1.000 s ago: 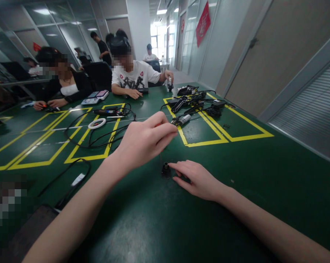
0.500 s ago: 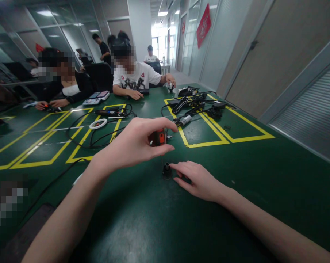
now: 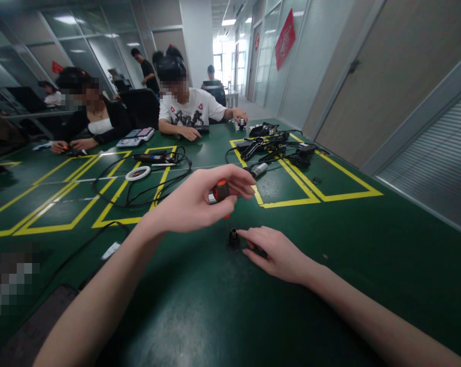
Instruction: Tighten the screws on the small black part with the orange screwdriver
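My left hand (image 3: 200, 201) is raised over the green table (image 3: 215, 306) with its fingers closed round an orange and black screwdriver handle (image 3: 220, 190); the thin shaft runs down from it toward a small black round part (image 3: 233, 238). My right hand (image 3: 278, 253) lies flat on the table beside that part, fingers stretched out, fingertips touching its base.
Yellow taped squares mark the table. A white ring (image 3: 137, 173) and looping black cables (image 3: 154, 183) lie to the left. A pile of black tools and cables (image 3: 276, 145) fills the far right square. Two people sit at the far side, others behind.
My left hand has turned on the screwdriver handle, so the orange grip now shows between fingers and thumb. My right hand and the black part have stayed in place.
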The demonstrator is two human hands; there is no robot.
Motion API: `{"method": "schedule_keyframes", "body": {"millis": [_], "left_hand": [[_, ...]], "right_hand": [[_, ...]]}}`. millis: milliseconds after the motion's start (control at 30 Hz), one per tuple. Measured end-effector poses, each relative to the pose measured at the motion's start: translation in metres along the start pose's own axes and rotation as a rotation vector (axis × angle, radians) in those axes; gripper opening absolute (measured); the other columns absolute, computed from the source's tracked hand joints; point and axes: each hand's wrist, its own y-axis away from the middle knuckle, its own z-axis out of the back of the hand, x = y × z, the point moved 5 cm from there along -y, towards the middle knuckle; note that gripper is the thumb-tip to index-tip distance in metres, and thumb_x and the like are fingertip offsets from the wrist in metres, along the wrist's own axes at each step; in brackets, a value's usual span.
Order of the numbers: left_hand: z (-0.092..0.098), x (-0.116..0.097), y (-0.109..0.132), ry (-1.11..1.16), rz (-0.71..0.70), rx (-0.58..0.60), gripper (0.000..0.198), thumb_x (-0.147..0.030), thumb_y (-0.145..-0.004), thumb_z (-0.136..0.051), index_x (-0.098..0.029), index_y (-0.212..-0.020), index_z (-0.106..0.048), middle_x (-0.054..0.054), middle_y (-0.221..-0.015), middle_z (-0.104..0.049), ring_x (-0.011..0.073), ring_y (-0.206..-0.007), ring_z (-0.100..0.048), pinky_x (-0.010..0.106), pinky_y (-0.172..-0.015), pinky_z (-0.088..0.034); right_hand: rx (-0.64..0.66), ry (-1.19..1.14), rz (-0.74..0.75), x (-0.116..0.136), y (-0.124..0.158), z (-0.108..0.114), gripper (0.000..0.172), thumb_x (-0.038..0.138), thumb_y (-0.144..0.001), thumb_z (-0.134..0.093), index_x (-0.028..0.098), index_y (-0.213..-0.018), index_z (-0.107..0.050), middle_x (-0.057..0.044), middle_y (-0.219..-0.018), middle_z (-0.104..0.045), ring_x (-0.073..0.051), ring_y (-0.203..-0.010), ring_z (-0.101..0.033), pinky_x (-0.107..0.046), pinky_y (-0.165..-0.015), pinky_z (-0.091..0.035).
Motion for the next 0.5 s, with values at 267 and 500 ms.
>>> {"method": "schedule_keyframes", "body": {"millis": [267,500], "left_hand": [[-0.007,0.025,-0.004,0.45,0.058,0.025,0.035,-0.027,-0.093,-0.073,-0.016,-0.126,-0.069,0.011,-0.105,-0.079,0.0115,-0.062,-0.069,0.023,-0.06,-0.056],[-0.018,0.028,-0.006,0.721,0.098,-0.002,0.028,-0.033,-0.081,-0.066,-0.014,-0.1,-0.074,-0.003,-0.053,-0.054,0.0113,-0.048,-0.045,0.025,-0.052,-0.039]], "right_hand": [[-0.005,-0.003,0.001,-0.001,0.0,0.0,0.034,0.019,-0.097,-0.057,0.017,-0.131,-0.063,-0.007,-0.091,-0.072,-0.022,-0.083,-0.068,-0.037,-0.08,-0.055],[0.002,-0.001,0.003,0.0,0.0,0.0,0.035,0.017,-0.097,-0.056,0.015,-0.131,-0.062,-0.008,-0.09,-0.072,-0.023,-0.084,-0.068,-0.037,-0.08,-0.054]]}}
